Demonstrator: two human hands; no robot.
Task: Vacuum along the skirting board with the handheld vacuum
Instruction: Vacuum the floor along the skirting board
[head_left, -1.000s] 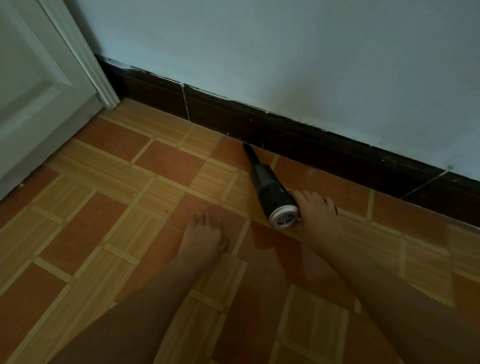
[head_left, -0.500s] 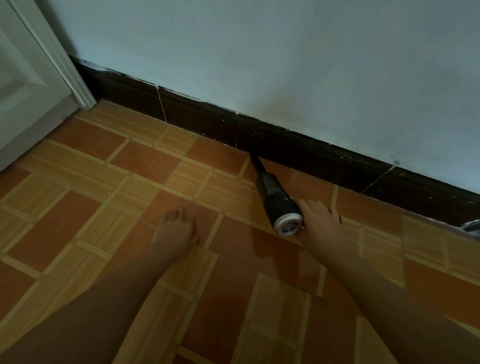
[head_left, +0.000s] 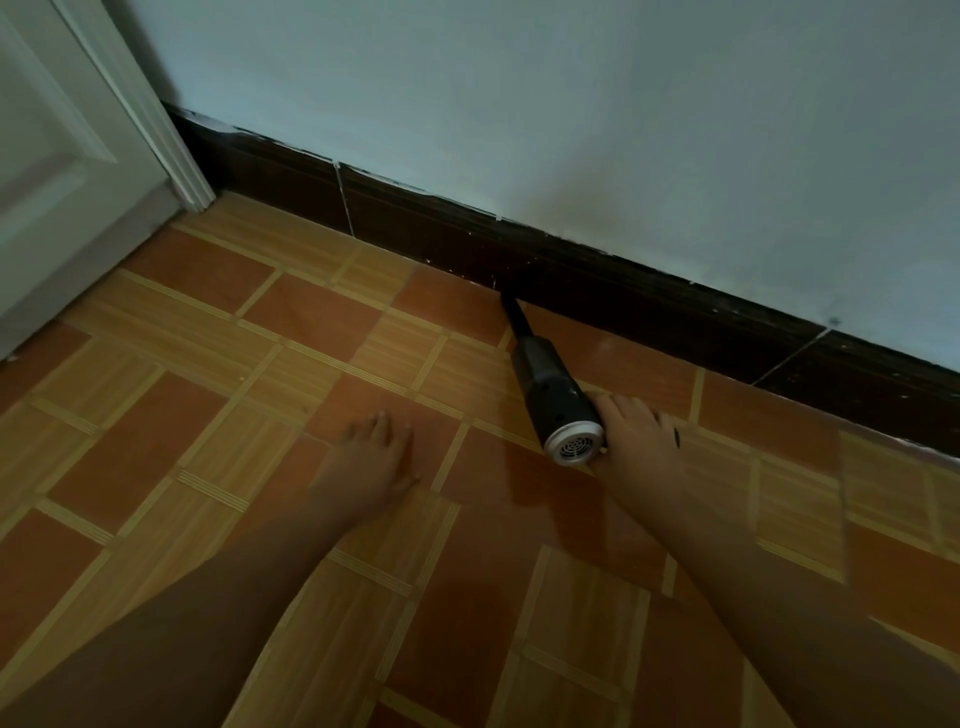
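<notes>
The handheld vacuum sits right of centre in the frame, low over the tiled floor. Its slim black nozzle points up and left, so that the tip meets the line where the dark skirting board joins the tiles. That slant looks deliberate, since the narrow tip reaches the crease where dust gathers while the thicker body stays off the wall. The round silver grille at the rear faces the camera. The right hand grips the vacuum from its right side, with fingers curled over the back of the body and round a handle that is mostly hidden under the palm. Only a small black bit pokes out on the far side of the hand. Its forearm comes in from the lower right corner, wrist low and close to the tiles, which suits sliding the tool sideways along the board. The left hand lies near the middle of the frame, well apart from the vacuum, palm down on the tiles with straight, slightly spread fingers that hold nothing. It appears to be propping up a person who is crouched low. Its forearm enters from the lower left corner. A pale door fills the upper left, and the skirting board ends at its frame, with that stretch lying left of the nozzle.
</notes>
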